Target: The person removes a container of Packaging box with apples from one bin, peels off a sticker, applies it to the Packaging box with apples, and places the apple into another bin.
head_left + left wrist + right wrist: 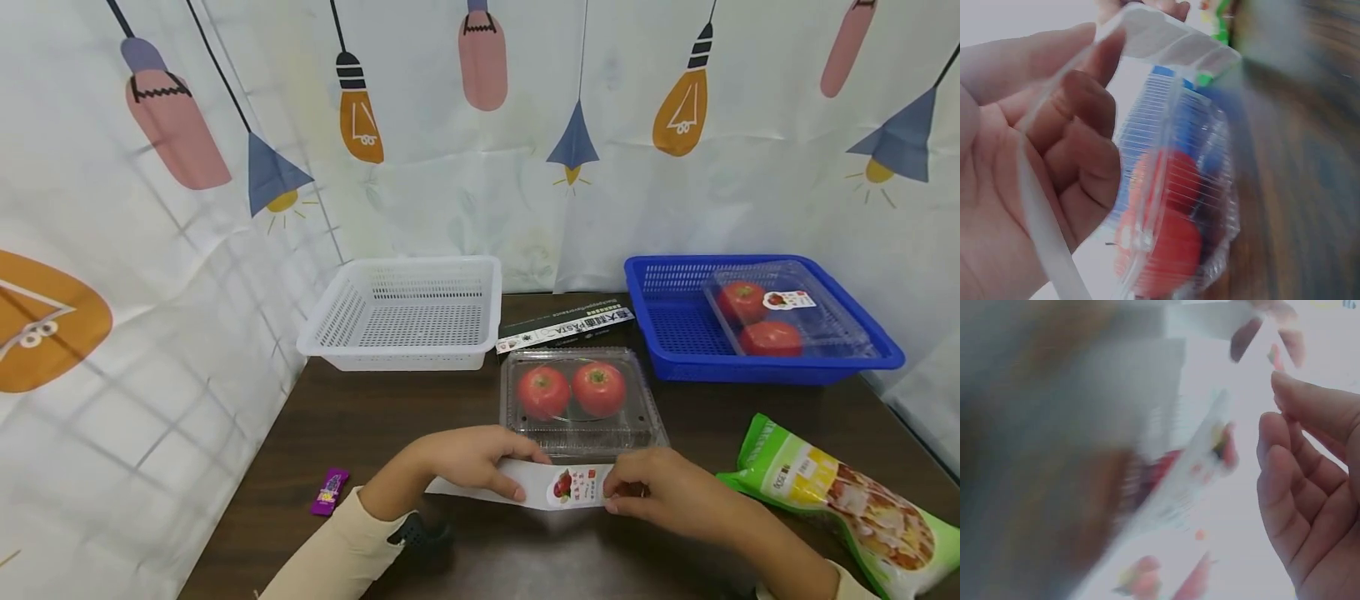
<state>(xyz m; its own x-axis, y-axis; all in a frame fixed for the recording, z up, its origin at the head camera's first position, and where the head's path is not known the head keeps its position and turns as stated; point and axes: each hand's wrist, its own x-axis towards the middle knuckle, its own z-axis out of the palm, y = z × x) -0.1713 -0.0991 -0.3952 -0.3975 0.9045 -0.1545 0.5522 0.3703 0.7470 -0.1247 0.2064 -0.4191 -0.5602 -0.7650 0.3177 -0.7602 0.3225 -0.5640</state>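
Label paper (pixel 538 482) is stretching across the lower middle of the frame, its long axis running left to right, and the two hands are holding it between them. The clear box (pixel 585 437) with two tomatoes (pixel 598 389) inside is sitting just above the paper in the frame, its own long side running roughly parallel, so the box is lying straight beyond the fingers, more or less midway between the hands. One printed sticker (pixel 573 487) is showing on the paper near its right end, closer to the right hand (pixel 660 487), which is pinching that end between thumb and curled fingers, its forearm slanting in from the lower right. The left hand (pixel 476 458) is gripping the paper farther left, thumb over the near face, the back of the hand facing up, its sleeve (pixel 326 546) coming in from the lower left; its fingertips are reaching near the box's front edge, though I'm not able to tell whether they're touching. Another box, labelled already, is leaning in the blue basket (pixel 750 371), upper right
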